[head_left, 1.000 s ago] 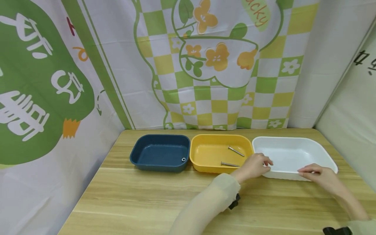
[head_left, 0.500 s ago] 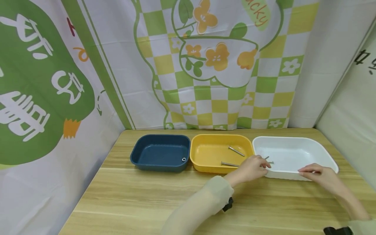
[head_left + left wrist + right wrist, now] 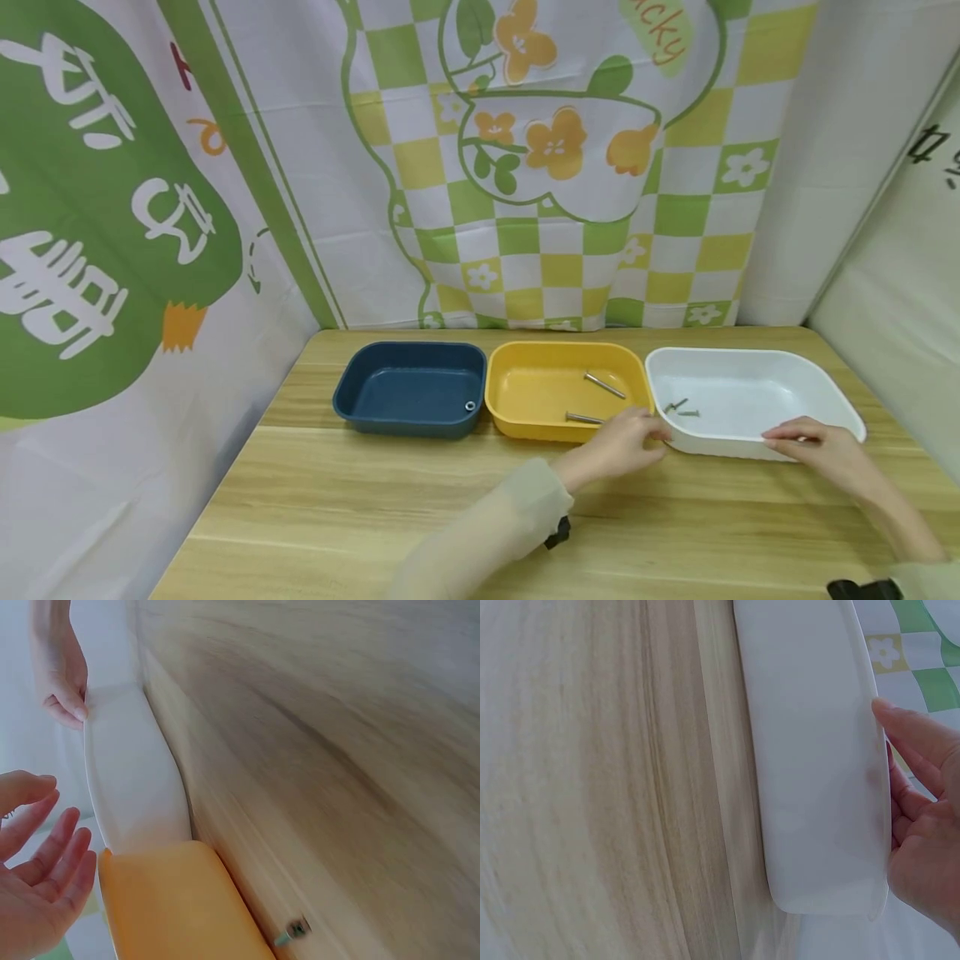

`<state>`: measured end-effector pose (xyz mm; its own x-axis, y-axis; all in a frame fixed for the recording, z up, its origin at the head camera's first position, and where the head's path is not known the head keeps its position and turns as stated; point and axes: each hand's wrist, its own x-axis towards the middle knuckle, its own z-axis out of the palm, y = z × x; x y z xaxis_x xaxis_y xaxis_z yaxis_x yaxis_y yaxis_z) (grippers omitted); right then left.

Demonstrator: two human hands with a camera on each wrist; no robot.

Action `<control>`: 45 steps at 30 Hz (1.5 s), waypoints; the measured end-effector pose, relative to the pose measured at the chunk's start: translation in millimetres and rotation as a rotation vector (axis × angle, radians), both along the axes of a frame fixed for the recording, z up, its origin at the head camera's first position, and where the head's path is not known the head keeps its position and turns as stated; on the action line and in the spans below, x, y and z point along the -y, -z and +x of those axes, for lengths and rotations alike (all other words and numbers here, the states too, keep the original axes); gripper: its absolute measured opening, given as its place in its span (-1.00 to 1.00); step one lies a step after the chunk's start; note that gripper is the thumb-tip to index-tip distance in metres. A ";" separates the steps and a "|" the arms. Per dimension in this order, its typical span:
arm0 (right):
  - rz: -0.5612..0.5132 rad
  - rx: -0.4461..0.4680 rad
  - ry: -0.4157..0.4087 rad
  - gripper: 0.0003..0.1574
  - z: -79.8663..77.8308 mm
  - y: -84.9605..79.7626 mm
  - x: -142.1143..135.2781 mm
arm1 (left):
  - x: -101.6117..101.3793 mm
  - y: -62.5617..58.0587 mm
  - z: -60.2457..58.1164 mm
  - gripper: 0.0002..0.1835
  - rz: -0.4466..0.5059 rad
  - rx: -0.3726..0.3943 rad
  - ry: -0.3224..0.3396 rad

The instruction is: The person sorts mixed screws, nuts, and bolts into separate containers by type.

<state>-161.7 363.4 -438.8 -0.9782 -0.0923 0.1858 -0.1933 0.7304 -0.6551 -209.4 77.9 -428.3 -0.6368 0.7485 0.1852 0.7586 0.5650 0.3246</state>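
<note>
My left hand point(image 3: 626, 442) hovers by the front corner where the yellow tray point(image 3: 525, 432) meets the white tray point(image 3: 720, 447). Its fingers are loosely bent, with nothing between them in the left wrist view. At the white tray's front rim, my right hand point(image 3: 821, 450) pinches the edge, thumb outside and fingers over the inside. Small screws point(image 3: 688, 413) lie at the left end of the white tray. In the yellow one are two long bolts, one toward the back point(image 3: 604, 385) and one near the front point(image 3: 585, 418), partly hidden by my left hand.
A dark blue tray point(image 3: 408, 430) stands left of the yellow one, holding a small nut point(image 3: 470, 406). The left wrist view shows a small blurred metal piece point(image 3: 292, 930) beside the yellow tray. Printed cloth point(image 3: 562, 267) hangs behind the wooden table point(image 3: 315, 500).
My left hand has drawn back leftward from inside the white tray, and small screws now show there. The right hand keeps its hold on the rim.
</note>
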 end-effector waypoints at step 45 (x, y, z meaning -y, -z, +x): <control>0.025 0.022 0.006 -0.76 0.0 -1.0 -0.4 | 88.3 21.5 16.7 -0.75 -0.123 -0.043 -0.175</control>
